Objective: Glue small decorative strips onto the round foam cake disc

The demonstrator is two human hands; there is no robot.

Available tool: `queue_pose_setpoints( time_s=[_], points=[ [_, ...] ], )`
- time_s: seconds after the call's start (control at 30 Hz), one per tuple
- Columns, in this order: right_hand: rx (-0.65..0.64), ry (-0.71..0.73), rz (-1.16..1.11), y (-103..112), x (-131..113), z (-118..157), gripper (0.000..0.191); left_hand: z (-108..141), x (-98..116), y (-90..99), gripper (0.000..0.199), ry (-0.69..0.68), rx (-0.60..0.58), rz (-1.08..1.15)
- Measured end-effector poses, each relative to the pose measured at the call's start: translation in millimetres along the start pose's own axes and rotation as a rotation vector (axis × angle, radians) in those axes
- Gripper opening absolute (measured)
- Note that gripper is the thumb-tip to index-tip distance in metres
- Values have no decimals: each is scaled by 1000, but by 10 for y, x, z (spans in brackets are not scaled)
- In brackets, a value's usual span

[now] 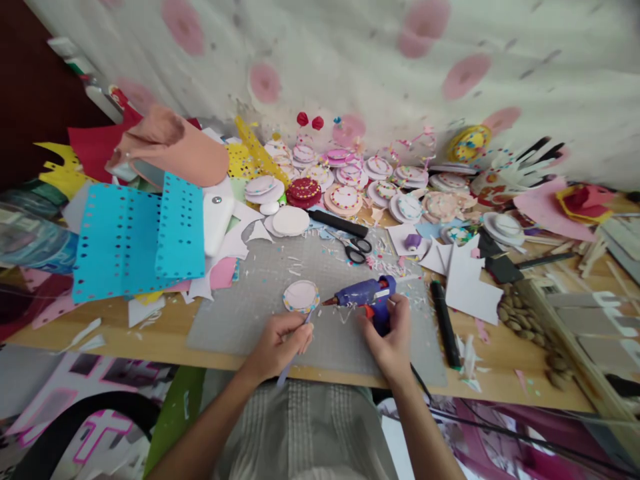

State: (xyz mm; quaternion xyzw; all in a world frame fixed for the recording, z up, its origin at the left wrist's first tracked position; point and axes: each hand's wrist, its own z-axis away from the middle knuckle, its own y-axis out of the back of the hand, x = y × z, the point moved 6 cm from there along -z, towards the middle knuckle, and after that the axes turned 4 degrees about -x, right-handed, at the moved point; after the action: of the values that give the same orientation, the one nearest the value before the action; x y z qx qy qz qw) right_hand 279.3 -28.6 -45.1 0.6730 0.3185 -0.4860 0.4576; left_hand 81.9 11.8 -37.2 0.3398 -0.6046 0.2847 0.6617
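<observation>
On my screen the glue gun reads as smooth, faintly glossy plastic with a metallic nozzle. I see matt paper in the round disc, a dull grey mat, smooth wood on the table, shiny clear plastic in the bottle, and creased cloth in the curtain.

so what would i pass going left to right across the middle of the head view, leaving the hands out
Clear plastic bottle, blue dotted sheet, white object with a round silver spot, pale disc with a dotted rim, glue gun, dark marker, brown oval pieces.
</observation>
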Motion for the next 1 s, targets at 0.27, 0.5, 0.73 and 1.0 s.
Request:
queue_pose_setpoints(
  time_s=[0.27, 0.5, 0.73, 1.0],
  points=[
    [-16, 25, 33, -21, -45, 1, 31, -7, -5, 3, 43, -10, -23, 12],
    [-9, 31, 37, -22, -44, -12, 32, -23, -32, 0, 42, -20, -45, 28],
    [-10, 83, 42, -31, -54, -21, 31, -29, -30, 7, 40, -27, -42, 32],
    [-12, 83, 52, -23, -33, -23, 31, -42, -15, -2, 41, -36, -48, 45]
  ],
)
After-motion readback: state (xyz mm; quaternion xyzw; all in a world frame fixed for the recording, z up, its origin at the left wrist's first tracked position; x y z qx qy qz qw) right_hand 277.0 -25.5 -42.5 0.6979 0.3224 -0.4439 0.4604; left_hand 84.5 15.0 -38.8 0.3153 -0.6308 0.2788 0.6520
